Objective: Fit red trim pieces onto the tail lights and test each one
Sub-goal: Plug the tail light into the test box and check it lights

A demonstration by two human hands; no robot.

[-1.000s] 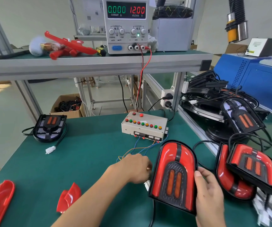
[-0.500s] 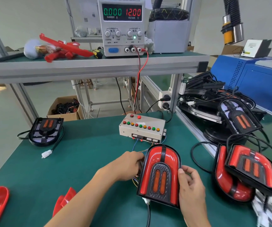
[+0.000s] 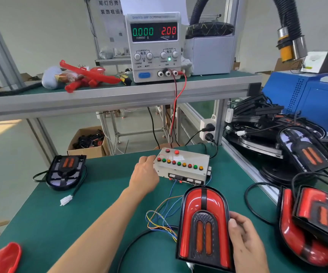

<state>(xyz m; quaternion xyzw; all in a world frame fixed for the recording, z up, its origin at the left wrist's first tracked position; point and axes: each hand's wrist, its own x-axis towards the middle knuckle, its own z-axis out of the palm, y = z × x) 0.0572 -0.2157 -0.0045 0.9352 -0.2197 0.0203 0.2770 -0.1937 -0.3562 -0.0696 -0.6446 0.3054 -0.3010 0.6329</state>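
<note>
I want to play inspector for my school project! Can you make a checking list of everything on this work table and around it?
Surface: green mat on the bench.
Job's things: trimmed tail light near the front; button test box behind it; bare tail light at left; finished lights at right; red trim piece in the front-left corner.
Clutter: red parts on the shelf.
Grippers: left hand touches the box's left end; right hand holds the trimmed light's right edge.
Cables: thin coloured wires run from box toward light; red lead hangs from the power supply.
Surroundings: cardboard box on the floor; blue machine at right.
</note>
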